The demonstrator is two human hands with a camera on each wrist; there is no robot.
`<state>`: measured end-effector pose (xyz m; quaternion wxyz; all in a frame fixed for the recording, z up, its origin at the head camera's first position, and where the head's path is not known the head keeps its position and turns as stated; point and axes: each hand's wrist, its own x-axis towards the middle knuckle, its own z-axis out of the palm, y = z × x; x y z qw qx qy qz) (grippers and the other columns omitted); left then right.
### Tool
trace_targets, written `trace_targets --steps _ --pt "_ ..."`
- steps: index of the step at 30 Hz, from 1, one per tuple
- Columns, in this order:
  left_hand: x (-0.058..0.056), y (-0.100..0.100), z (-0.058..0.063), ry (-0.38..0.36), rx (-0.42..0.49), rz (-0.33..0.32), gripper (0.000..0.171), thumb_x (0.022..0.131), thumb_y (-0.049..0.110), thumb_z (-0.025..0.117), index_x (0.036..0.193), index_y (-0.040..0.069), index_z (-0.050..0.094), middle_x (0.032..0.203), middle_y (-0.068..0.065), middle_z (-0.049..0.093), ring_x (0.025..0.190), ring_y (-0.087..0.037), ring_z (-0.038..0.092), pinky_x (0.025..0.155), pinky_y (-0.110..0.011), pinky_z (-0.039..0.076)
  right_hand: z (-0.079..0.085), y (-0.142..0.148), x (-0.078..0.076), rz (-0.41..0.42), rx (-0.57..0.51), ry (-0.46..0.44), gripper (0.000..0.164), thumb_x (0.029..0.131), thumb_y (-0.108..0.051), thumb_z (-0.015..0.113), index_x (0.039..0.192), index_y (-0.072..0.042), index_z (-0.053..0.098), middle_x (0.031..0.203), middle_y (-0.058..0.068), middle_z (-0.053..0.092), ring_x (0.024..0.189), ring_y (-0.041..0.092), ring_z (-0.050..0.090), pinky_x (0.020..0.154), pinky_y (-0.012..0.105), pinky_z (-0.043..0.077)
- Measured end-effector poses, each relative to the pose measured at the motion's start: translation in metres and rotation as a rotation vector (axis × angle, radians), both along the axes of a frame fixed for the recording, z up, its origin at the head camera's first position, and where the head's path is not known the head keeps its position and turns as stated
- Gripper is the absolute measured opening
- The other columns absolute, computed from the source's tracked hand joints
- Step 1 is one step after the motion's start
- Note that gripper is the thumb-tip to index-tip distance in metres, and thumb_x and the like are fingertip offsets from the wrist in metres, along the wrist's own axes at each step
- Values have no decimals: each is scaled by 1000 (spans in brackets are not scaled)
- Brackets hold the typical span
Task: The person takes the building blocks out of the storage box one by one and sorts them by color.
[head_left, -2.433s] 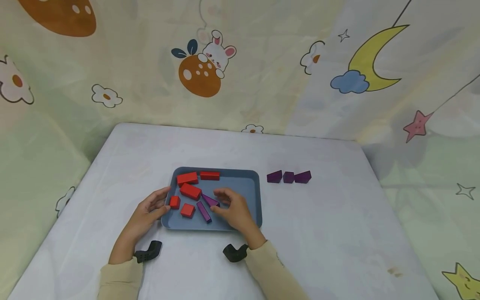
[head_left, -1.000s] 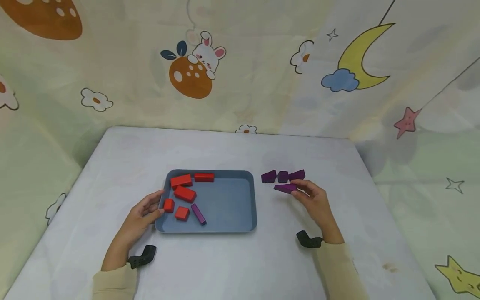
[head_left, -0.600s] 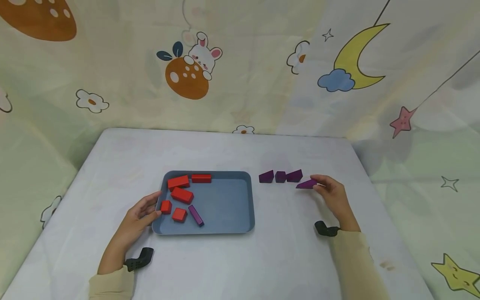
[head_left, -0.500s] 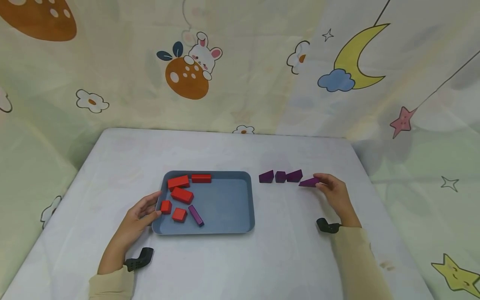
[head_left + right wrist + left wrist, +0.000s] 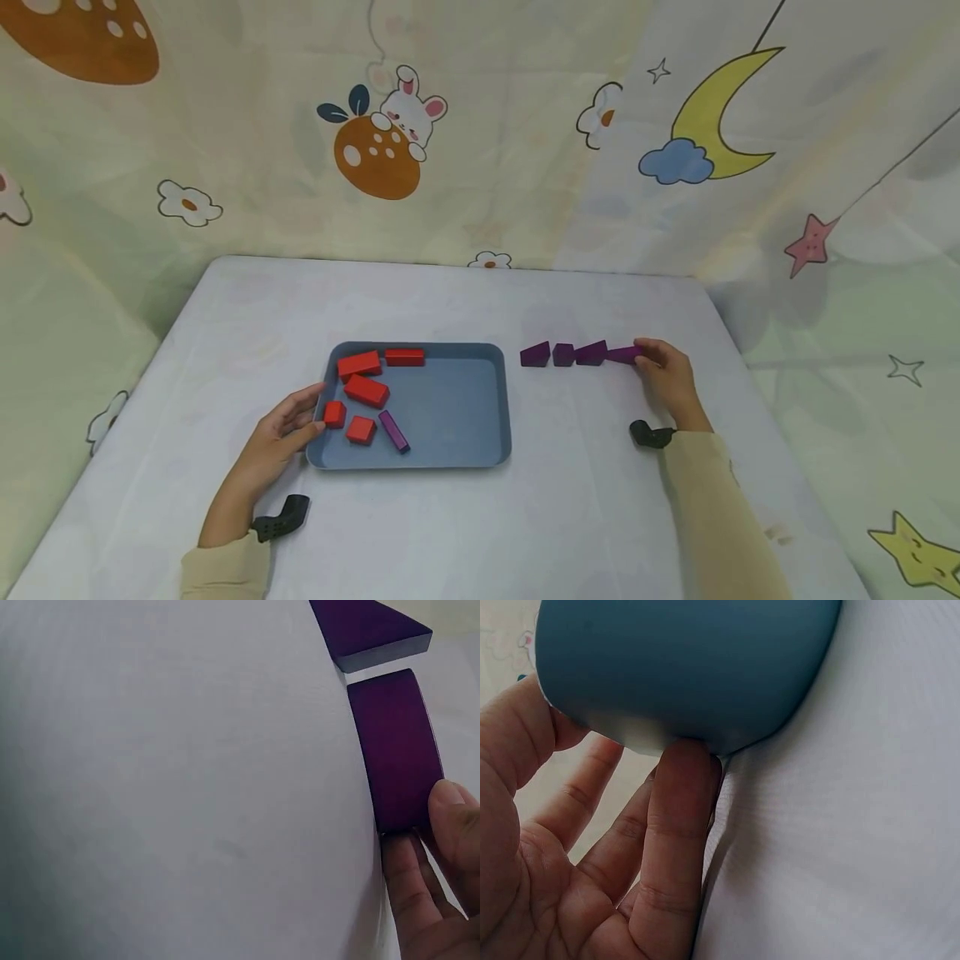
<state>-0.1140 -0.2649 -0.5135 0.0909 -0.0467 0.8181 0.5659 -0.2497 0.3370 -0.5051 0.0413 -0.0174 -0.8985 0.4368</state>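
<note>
Block (image 5: 622,356), purple, one: at the right end of a row on white table (image 5: 450,533), pinched between thumb and fingers of right hand (image 5: 670,383). Purple blocks (image 5: 563,355), three: leftward in the same row, the nearest just beside the pinched piece. Tray (image 5: 457,408), blue-grey, one: left of the row. Left hand (image 5: 277,435): thumb and fingers apart, tips against the tray's left side. Contents: red blocks (image 5: 367,392), five, toward the left; slender purple bar (image 5: 394,432), one, near side, lying aslant.
</note>
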Motion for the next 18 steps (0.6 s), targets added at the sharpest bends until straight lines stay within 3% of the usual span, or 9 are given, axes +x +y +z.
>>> trace_targets --steps 4,6,12,18 --pt "0 1 0 -6 1 1 65 109 16 65 167 7 39 168 -25 41 144 -45 48 90 -15 49 6 -2 3 -22 -32 -36 44 108 1 61 150 10 53 153 33 54 144 45 52 120 51 41" --pt "1 0 0 -8 -3 4 65 109 16 65 167 7 39 168 -25 41 144 -45 48 90 -14 49 12 -6 7 -67 -62 -49 48 108 0 62 154 9 50 159 32 49 149 47 46 120 54 39" --pt "1 -1 -1 -11 -1 4 65 109 17 66 167 7 39 166 -26 43 143 -45 50 89 -16 50 38 -30 27 -216 -168 -26 48 109 -6 61 156 3 52 161 24 50 153 37 45 120 42 42" --pt "-1 -1 -2 23 -1 -3 64 108 14 66 166 6 41 163 -27 47 139 -41 53 90 -17 50 48 -69 46 -121 -233 31 42 108 -4 65 149 6 57 153 23 58 143 32 52 107 14 44"
